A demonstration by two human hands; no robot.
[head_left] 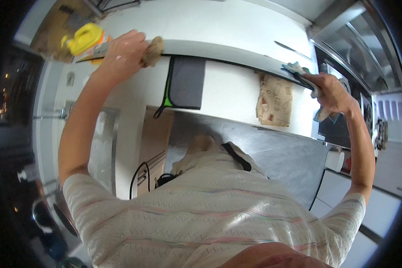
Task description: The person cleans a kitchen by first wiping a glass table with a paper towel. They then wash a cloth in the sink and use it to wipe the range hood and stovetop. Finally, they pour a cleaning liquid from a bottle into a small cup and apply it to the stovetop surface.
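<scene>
A long grey flat panel with a black edge (221, 50) spans between my two hands above a white counter. At its left part, my left hand (127, 57) is closed around a crumpled brown cloth (153, 52) against the panel. My right hand (331, 92) grips the panel's right end through a blue-and-white cloth (296, 70), part of which hangs below the hand. Beneath the panel, a dark grey mat with black and green trim (187, 83) and a beige printed cloth (275, 100) lie on the counter. The fingertips of both hands are partly hidden.
A yellow jug (87, 38) is beside my left hand. A knife (291, 49) lies on the far counter (201, 20). At the left is a sink (104, 147); a dark stovetop (335, 129) is at the right. The near counter edge borders a grey floor (274, 150).
</scene>
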